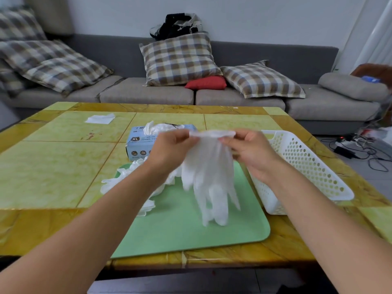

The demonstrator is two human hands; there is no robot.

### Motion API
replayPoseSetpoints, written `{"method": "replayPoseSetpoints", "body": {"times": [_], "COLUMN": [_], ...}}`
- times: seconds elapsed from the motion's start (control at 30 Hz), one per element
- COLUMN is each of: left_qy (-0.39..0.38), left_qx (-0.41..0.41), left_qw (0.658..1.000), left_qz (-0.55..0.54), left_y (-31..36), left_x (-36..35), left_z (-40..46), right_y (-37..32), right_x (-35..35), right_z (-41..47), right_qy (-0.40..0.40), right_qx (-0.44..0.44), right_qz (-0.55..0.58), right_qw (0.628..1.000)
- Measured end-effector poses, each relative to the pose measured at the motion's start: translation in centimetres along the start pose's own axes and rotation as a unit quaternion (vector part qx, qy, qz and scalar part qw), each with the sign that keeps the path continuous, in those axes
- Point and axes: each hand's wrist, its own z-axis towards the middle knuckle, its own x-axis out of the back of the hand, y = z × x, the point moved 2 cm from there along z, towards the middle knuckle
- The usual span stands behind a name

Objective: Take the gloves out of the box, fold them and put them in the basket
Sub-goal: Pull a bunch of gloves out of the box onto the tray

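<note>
A translucent white glove (210, 177) hangs fingers down above the green mat (191, 228). My left hand (169, 149) and my right hand (250, 151) pinch its cuff at either end, stretched flat between them. Behind my hands lies the blue glove box (137, 143) marked XL, with more gloves bulging from its opening. A heap of loose crumpled gloves (127, 179) lies on the mat's left edge, partly hidden by my left forearm. The white perforated basket (305, 164) stands tilted at the right of the mat; its inside is not visible.
The yellow-green tiled table (53, 166) carries a white tissue (100, 118) at the far left. A grey sofa (148, 92) with checked cushions runs behind the table. Cables and a power strip (350, 143) lie on the floor at the right.
</note>
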Motion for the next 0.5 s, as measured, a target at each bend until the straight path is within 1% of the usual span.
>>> {"method": "replayPoseSetpoints", "body": {"times": [0.07, 0.1, 0.13, 0.2, 0.27, 0.3, 0.33, 0.4, 0.47, 0.5], "left_qy": [0.027, 0.022, 0.012, -0.021, -0.070, -0.097, -0.118, -0.150, -0.210, -0.245], "left_qx": [-0.120, -0.164, -0.193, -0.211, -0.186, -0.174, -0.171, -0.178, -0.180, -0.181], "left_qw": [0.992, 0.986, 0.981, 0.975, 0.969, 0.964, 0.957, 0.940, 0.915, 0.898], "left_qz": [-0.006, -0.010, 0.001, 0.073, 0.147, 0.176, 0.202, 0.248, 0.294, 0.318], "left_y": [3.2, 4.5, 5.1, 4.6, 1.8, 0.0, -1.7, -4.8, -6.8, -7.3], "left_x": [0.7, 0.9, 1.1, 1.2, 0.9, 0.7, 0.6, 0.2, -0.4, -0.8], "left_z": [0.4, 0.4, 0.4, 0.1, -0.6, -1.1, -1.8, -3.2, -4.4, -4.8], "right_y": [-2.5, -3.3, -3.6, -2.7, -0.7, 0.4, 1.3, 3.0, 4.2, 4.6], "right_x": [0.7, 1.1, 1.6, 2.1, 2.1, 2.0, 1.9, 1.6, 1.2, 0.9], "right_z": [0.0, -0.1, -0.3, -0.8, -1.5, -1.8, -2.1, -2.9, -4.0, -4.5], "right_qy": [0.014, 0.016, 0.017, 0.000, -0.041, -0.067, -0.098, -0.178, -0.242, -0.262], "right_qx": [0.154, 0.202, 0.227, 0.223, 0.178, 0.159, 0.153, 0.138, 0.100, 0.084], "right_qz": [-0.010, -0.026, -0.050, -0.106, -0.178, -0.240, -0.317, -0.461, -0.565, -0.595], "right_qw": [0.988, 0.979, 0.972, 0.969, 0.967, 0.955, 0.931, 0.859, 0.782, 0.755]}}
